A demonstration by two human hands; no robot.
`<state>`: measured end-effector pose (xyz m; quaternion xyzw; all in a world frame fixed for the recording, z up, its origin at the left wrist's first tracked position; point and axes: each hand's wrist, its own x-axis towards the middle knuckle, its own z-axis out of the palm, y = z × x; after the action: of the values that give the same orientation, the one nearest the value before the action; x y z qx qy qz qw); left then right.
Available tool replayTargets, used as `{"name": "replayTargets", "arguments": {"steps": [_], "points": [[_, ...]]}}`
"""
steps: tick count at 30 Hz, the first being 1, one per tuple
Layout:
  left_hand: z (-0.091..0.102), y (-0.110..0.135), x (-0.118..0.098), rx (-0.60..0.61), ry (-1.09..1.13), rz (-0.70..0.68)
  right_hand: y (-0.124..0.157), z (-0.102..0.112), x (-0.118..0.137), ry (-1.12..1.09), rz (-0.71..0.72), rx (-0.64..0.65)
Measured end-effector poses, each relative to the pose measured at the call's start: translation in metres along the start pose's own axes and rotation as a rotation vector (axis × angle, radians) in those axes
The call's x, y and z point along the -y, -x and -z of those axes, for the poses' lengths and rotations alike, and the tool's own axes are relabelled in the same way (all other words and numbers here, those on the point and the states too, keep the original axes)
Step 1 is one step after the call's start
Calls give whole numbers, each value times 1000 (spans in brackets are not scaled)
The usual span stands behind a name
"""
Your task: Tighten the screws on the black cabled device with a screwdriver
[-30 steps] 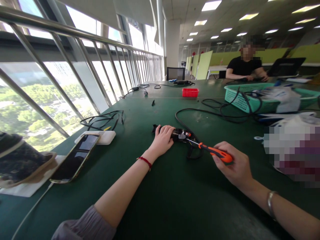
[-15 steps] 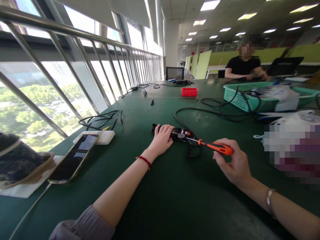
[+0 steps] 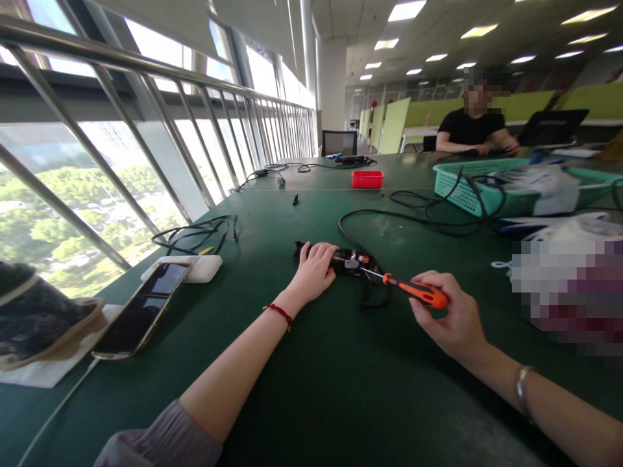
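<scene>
While hands (image 3: pixel 314 271) work, a green basket (image 3: pixel 460 196) holds plastic (image 3: pixel 559 189).

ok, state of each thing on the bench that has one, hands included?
Black device: lying on the table, inner parts exposed
Left hand: fingers curled over the device
Right hand: closed on the screwdriver handle
Screwdriver: slanted, tip at the device; contact unclear
Phone: face up, screen dark
Black cable beyond the phone: loosely looped
Red bin: upright
Green basket: upright, loaded
</scene>
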<state>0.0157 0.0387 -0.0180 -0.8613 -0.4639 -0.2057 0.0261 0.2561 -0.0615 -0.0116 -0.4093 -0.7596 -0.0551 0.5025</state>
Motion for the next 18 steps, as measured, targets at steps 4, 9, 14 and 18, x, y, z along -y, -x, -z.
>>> {"name": "replayTargets", "arguments": {"steps": [4,9,14,18], "points": [[0,1,1,0,0,-1,1,1,-1,-5,-19,6],[1,1,-1,4,-1,6,-3,5,3,50,7,69],[1,0,-1,3,-1,9,-3,3,3,27,3,54],[0,0,1,-1,-1,5,-1,1,2,-27,13,29]]}}
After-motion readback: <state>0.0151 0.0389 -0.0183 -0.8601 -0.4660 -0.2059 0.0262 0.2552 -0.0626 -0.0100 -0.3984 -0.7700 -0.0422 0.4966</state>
